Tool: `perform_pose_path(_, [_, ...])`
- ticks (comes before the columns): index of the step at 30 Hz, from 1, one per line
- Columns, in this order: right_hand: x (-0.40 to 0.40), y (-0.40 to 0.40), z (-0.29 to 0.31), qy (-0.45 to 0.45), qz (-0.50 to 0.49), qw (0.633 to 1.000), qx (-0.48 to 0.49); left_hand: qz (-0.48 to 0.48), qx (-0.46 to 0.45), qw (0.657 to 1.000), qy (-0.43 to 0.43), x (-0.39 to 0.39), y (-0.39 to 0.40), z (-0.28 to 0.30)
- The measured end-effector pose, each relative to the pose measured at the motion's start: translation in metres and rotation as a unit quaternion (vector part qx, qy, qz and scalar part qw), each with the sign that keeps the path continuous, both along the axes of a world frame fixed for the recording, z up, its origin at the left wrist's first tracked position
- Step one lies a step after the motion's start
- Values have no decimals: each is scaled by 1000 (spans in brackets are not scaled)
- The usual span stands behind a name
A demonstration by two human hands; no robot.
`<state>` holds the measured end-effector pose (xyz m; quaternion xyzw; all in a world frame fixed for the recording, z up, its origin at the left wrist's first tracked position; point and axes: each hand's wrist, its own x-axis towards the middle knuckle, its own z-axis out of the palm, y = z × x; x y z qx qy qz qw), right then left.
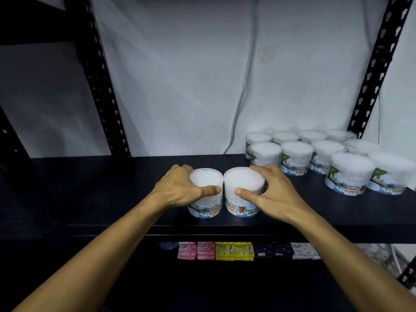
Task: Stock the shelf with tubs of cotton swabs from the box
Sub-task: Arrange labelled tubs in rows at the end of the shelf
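Tubs (206, 194) (244, 192) upright, touching, at shelf (112, 199) front centre — left hand (180, 190) wrapped round one, right hand (270, 194) round the other. Stocked tubs (315, 156) clustered at two o'clock; soap packs (225, 251) below, six o'clock.

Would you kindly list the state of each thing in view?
left tub: upright, lidded, gripped by left hand
right tub: upright, lidded, gripped by right hand
stocked tubs: upright, in rows
soap packs: lined up on the shelf below
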<state>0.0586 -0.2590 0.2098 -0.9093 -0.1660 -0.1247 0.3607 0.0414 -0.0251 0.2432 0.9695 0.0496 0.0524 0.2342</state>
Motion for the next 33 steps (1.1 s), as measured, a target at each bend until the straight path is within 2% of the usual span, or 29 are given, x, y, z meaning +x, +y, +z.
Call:
perform_pose_path(4, [5, -1, -3, -1, 14, 1000, 0, -12, -42, 999, -8, -2, -6, 4])
perform_pose_path(7, [11, -10, -2, 6, 43, 999, -2, -48, -75, 996, 18, 2, -3, 6])
perform_pose_path(14, [22, -27, 1, 56, 113, 992, -3, -95, -58, 992, 62, 6, 2, 9])
perform_pose_path(17, [19, -30, -2, 67, 117, 991, 4, -86, -69, 993, 42, 5, 4, 5])
perform_pose_path(25, [12, -13, -24, 2, 42, 994, 100, -36, -64, 996, -58, -5, -2, -13])
perform_pose_path(33, [26, -30, -22, 60, 122, 980, 148, -79, -97, 991, -36, -1, 2, -10])
